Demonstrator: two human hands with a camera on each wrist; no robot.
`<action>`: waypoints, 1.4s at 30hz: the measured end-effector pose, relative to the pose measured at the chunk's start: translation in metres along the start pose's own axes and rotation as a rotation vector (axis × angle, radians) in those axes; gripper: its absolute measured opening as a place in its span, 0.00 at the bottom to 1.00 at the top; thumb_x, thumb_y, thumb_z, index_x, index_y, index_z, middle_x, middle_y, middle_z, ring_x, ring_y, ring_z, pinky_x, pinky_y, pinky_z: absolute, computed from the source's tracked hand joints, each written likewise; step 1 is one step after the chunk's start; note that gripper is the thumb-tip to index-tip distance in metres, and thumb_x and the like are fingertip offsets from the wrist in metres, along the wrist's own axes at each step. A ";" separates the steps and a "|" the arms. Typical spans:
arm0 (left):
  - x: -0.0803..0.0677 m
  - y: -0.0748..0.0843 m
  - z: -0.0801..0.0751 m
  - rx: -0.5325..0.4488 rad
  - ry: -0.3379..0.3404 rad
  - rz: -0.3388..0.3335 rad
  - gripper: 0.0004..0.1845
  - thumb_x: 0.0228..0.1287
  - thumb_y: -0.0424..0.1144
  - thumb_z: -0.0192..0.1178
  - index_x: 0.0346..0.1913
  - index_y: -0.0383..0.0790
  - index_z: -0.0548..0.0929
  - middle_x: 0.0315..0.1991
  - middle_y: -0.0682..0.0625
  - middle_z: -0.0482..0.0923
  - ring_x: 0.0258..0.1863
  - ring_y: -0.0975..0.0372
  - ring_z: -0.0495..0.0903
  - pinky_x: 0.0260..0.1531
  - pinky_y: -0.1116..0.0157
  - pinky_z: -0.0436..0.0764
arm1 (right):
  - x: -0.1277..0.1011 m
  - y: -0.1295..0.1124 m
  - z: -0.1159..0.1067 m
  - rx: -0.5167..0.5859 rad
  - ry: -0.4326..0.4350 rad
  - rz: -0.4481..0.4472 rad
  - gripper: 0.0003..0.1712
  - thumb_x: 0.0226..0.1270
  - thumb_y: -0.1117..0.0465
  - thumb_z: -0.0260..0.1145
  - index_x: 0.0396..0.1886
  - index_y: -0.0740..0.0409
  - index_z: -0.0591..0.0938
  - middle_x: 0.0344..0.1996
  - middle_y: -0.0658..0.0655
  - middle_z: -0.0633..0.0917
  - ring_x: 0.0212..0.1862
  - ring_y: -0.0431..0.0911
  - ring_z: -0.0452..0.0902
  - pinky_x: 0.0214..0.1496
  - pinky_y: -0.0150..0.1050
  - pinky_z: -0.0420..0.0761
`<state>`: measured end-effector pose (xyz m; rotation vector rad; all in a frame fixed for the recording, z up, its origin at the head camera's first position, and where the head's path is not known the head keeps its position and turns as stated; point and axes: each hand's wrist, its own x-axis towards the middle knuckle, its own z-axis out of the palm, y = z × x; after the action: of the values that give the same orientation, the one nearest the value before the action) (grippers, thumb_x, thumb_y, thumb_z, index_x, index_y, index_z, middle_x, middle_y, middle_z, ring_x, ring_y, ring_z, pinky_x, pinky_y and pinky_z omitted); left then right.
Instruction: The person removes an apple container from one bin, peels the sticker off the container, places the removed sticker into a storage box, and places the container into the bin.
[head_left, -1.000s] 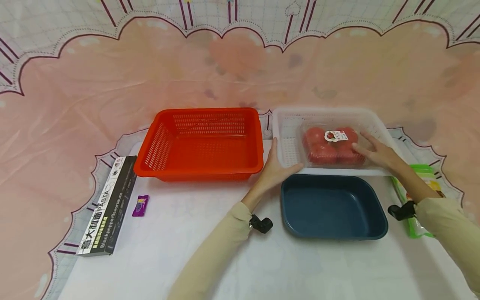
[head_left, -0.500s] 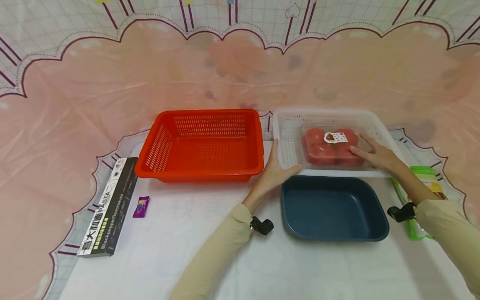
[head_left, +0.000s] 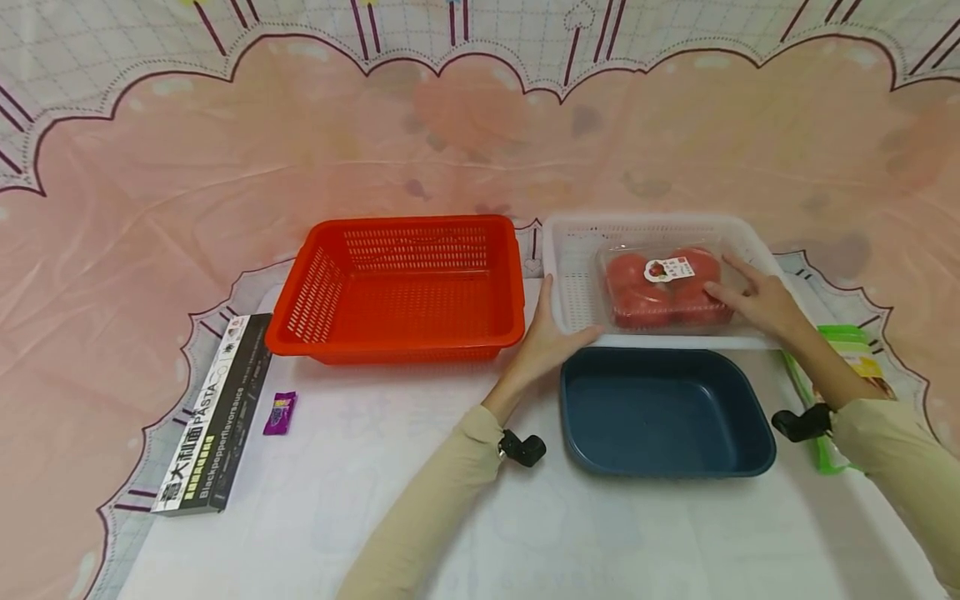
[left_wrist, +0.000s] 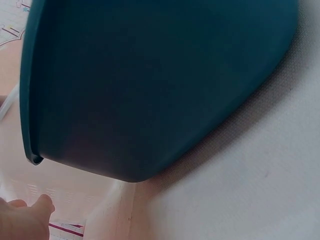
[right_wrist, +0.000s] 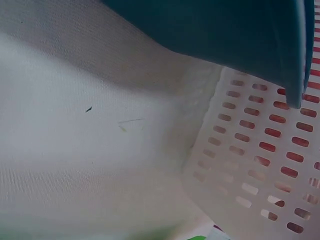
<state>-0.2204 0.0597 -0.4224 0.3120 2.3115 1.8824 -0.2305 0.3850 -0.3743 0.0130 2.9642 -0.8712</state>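
Note:
A clear pack of red tomatoes (head_left: 652,292) with a small label lies inside the white slotted basket (head_left: 645,221) at the back right. My right hand (head_left: 750,296) holds the pack's right end, thumb on the near side and fingers over the top. My left hand (head_left: 551,337) rests against the basket's front left corner, thumb up along the side wall and fingers straight along the front rim. In the left wrist view only a fingertip (left_wrist: 30,215) shows beside the dark blue tub (left_wrist: 150,85). The right wrist view shows the basket's wall (right_wrist: 260,165).
An empty red slotted basket (head_left: 397,342) stands left of the white one. The empty dark blue tub (head_left: 667,417) sits just in front of the white basket, between my arms. A black pasta box (head_left: 213,412) and a purple sweet (head_left: 280,412) lie at the left, a green pouch (head_left: 855,350) at the right.
The tomato pack and my right hand have shifted slightly toward the back of the white basket. My left hand stays at the basket's corner.

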 end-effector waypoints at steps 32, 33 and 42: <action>0.000 -0.002 0.002 -0.029 0.000 0.025 0.59 0.53 0.44 0.71 0.78 0.51 0.38 0.74 0.41 0.56 0.69 0.48 0.64 0.72 0.49 0.61 | -0.012 -0.043 -0.029 0.024 0.214 0.012 0.33 0.76 0.43 0.41 0.70 0.57 0.69 0.65 0.77 0.67 0.63 0.74 0.61 0.54 0.70 0.62; 0.000 -0.002 0.002 -0.030 -0.002 0.024 0.59 0.53 0.44 0.71 0.78 0.51 0.38 0.74 0.41 0.56 0.69 0.48 0.64 0.72 0.49 0.61 | -0.012 -0.045 -0.028 0.017 0.218 0.015 0.33 0.76 0.43 0.41 0.69 0.57 0.69 0.65 0.77 0.67 0.62 0.74 0.61 0.53 0.69 0.62; 0.001 -0.002 0.001 -0.030 0.003 0.025 0.59 0.53 0.45 0.71 0.78 0.53 0.37 0.74 0.42 0.56 0.69 0.47 0.64 0.72 0.49 0.61 | -0.012 -0.057 -0.029 0.093 0.260 0.006 0.31 0.75 0.44 0.44 0.67 0.58 0.72 0.56 0.76 0.68 0.46 0.61 0.62 0.35 0.47 0.58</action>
<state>-0.2212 0.0604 -0.4241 0.3366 2.2890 1.9283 -0.2212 0.3527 -0.3189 0.1508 3.1528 -1.0840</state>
